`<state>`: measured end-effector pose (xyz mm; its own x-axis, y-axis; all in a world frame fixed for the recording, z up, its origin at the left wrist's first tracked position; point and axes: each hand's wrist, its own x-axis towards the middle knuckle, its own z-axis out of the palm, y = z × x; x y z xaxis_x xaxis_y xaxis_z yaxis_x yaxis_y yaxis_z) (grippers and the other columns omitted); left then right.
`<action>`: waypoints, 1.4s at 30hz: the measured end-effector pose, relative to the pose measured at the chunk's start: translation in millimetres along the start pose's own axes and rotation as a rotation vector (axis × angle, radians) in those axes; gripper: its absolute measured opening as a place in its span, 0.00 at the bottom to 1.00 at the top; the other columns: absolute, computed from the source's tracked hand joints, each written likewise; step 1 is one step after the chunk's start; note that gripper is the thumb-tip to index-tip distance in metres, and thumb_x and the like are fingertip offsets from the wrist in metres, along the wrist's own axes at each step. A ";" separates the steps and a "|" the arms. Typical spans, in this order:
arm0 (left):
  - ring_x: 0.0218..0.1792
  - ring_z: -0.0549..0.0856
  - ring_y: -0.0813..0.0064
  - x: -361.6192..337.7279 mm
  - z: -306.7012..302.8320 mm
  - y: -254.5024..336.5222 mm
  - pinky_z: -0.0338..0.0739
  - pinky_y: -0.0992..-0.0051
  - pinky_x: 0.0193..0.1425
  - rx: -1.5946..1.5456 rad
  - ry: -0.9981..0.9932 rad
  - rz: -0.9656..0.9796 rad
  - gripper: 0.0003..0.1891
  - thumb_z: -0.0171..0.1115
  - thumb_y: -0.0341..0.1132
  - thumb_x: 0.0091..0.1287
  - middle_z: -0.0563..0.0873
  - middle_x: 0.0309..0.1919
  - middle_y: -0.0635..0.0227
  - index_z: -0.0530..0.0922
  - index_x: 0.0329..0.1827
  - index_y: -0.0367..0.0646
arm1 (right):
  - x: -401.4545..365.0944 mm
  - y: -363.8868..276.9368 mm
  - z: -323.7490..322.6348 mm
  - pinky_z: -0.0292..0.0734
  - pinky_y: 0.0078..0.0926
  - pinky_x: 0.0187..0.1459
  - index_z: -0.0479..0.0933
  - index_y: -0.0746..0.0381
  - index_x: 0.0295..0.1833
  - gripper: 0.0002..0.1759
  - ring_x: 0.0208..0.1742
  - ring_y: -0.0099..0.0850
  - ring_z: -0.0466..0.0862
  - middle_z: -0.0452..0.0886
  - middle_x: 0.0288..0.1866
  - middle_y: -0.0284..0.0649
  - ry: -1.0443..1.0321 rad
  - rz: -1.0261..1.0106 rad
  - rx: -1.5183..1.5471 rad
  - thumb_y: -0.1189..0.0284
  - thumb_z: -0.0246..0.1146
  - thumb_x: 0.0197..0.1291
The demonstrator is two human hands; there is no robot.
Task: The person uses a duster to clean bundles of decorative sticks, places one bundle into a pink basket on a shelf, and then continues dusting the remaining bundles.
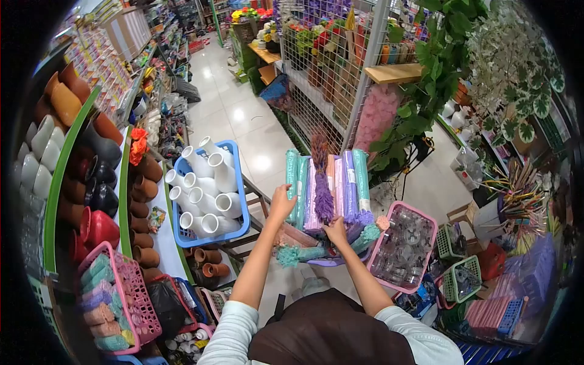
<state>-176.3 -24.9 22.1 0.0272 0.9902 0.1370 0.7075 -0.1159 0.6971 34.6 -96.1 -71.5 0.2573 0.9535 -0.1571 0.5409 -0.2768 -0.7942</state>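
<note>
1. While your right hand (334,232) pinches the purple dried-flower bunch (323,204) at its near end, the bunch lies over pastel wrapped bundles (349,182).
2. Your left hand (283,203), loosely open, is beside the teal bundles (292,172).

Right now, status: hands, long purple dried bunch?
Left hand open beside teal wrapped roll. Right hand holds purple dried bunch near base. Bunch overlaps lilac wrapped rolls.

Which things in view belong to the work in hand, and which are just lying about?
In the work, it seems:
- purple flower bunch, apparently in the right hand
- wrapped packs, with the left hand at their edge

Lying about:
- white vases in a blue basket
- clear containers in a pink basket
- brown pots
</note>
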 end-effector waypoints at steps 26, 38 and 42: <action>0.26 0.83 0.64 63.8 39.9 -43.8 0.81 0.64 0.27 -0.501 -0.405 -0.487 0.21 0.65 0.38 0.52 0.83 0.33 0.58 0.76 0.45 0.32 | -13.0 -21.7 -24.1 0.55 0.16 0.13 0.67 0.57 0.34 0.07 0.14 0.17 0.63 0.66 0.18 0.26 -0.289 0.372 0.644 0.68 0.58 0.57; 0.49 0.80 0.66 21.0 -96.3 67.1 0.78 0.63 0.50 -1.370 -0.205 -0.056 0.26 0.52 0.38 0.70 0.75 0.54 0.61 0.56 0.69 0.44 | -26.4 -104.2 -116.9 0.58 0.20 0.20 0.76 0.65 0.36 0.16 0.19 0.16 0.66 0.69 0.18 0.27 -0.035 -0.363 0.475 0.61 0.61 0.61; 0.58 0.74 0.62 0.7 -155.9 105.5 0.69 0.55 0.61 -1.493 -0.167 0.146 0.25 0.48 0.41 0.70 0.73 0.57 0.61 0.57 0.68 0.46 | -37.7 -122.6 -194.7 0.71 0.31 0.28 0.77 0.63 0.42 0.13 0.24 0.35 0.78 0.78 0.24 0.46 0.062 -0.603 0.039 0.67 0.63 0.55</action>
<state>-211.8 -48.7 205.5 0.1823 0.9485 0.2589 -0.6526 -0.0803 0.7534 114.5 -121.3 146.1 -0.0384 0.9320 0.3605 0.5765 0.3153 -0.7538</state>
